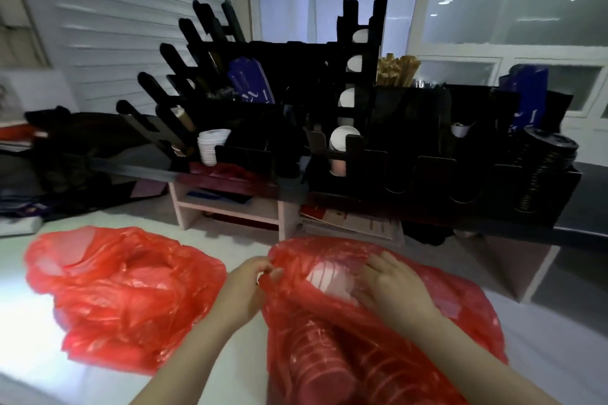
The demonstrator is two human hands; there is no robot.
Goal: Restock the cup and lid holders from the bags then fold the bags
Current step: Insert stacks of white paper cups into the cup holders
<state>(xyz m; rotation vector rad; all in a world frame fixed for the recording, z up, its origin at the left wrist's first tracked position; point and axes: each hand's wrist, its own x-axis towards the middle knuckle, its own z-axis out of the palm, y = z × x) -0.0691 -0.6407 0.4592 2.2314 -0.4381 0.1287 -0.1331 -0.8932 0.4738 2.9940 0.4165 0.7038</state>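
Note:
Two red plastic bags lie on the white counter. The right red bag (pixel 371 339) holds stacked cups that show through the plastic, and a white stack (pixel 329 279) shows at its open mouth. My left hand (pixel 248 286) pinches the left edge of that bag's mouth. My right hand (pixel 391 286) reaches into the mouth beside the white stack; its fingertips are hidden by plastic. The left red bag (pixel 121 293) lies crumpled and untouched. Behind stand the black cup holder (pixel 358 82) with white cups in its slots and a slanted black rack (pixel 171 99).
A stack of white lids (pixel 210 146) sits by the slanted rack. Black lids (pixel 546 168) are stacked at the far right. Wooden stirrers (pixel 396 71) and blue packets (pixel 250 80) stand in the organiser. A low shelf (pixel 230 207) with papers lies under it.

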